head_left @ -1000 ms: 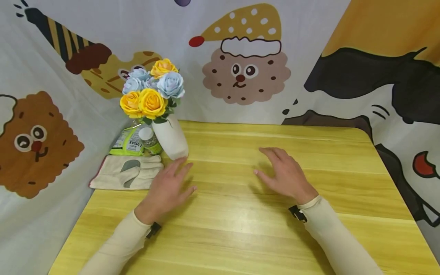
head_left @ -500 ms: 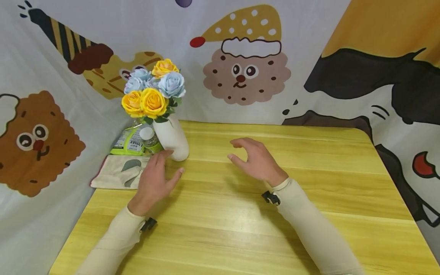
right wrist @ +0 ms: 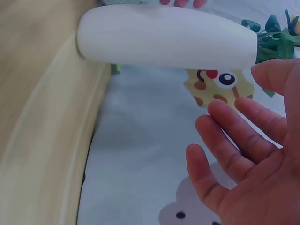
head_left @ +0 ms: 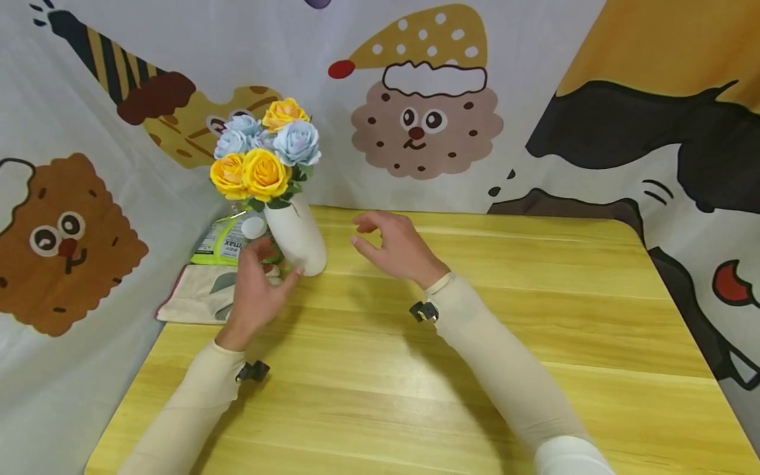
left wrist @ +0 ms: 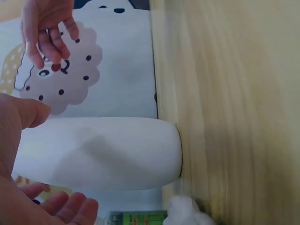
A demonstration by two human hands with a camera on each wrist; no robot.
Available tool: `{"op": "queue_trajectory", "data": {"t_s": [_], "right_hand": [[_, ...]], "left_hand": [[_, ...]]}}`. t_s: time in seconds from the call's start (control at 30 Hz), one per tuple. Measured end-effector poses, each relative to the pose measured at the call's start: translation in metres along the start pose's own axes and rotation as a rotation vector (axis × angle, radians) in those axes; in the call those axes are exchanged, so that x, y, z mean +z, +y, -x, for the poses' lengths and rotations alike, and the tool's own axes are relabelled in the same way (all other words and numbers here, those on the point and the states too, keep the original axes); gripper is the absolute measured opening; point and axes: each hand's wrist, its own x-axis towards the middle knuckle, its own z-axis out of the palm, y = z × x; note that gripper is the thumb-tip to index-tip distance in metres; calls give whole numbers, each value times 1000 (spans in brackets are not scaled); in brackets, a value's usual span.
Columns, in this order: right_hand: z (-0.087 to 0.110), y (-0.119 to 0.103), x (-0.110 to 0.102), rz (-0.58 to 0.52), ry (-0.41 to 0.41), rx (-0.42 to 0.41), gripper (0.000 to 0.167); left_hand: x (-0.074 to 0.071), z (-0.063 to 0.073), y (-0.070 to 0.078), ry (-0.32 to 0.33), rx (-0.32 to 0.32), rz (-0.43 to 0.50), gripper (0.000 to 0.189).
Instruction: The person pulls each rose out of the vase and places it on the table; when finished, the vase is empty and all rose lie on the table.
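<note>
Our left hand [head_left: 255, 297] is hovering wide at the near left of the white vase [head_left: 297, 241], and we're not able to tell whether it's touching; our right hand [head_left: 400, 249] is hanging relaxed, apart, to the right. We're seeing the vase standing on the surface's [head_left: 427, 396] far left, holding yellow and blue roses [head_left: 266, 175].

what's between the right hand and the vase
No object: in the head view, only a bare stretch of table shows between the right hand and the vase.
</note>
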Motion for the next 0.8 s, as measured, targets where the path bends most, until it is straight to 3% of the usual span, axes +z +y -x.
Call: {"op": "queue_trajectory", "data": {"t_s": [0.17, 0.3, 0.63, 0.8], "right_hand": [[-23, -11, 7, -45, -19, -5, 36], [-40, -21, 12, -112, -4, -4, 35], [-80, -48, 27, -224, 63, -4, 29], [-91, -52, 31, -219, 85, 30, 33]], "left_hand": [[-2, -12, -2, -24, -113, 137, 82], [-1, -21, -3, -36, -151, 202, 85], [4, -38, -2, -21, -141, 259, 93], [8, -44, 3, -1, -127, 258, 89]]}}
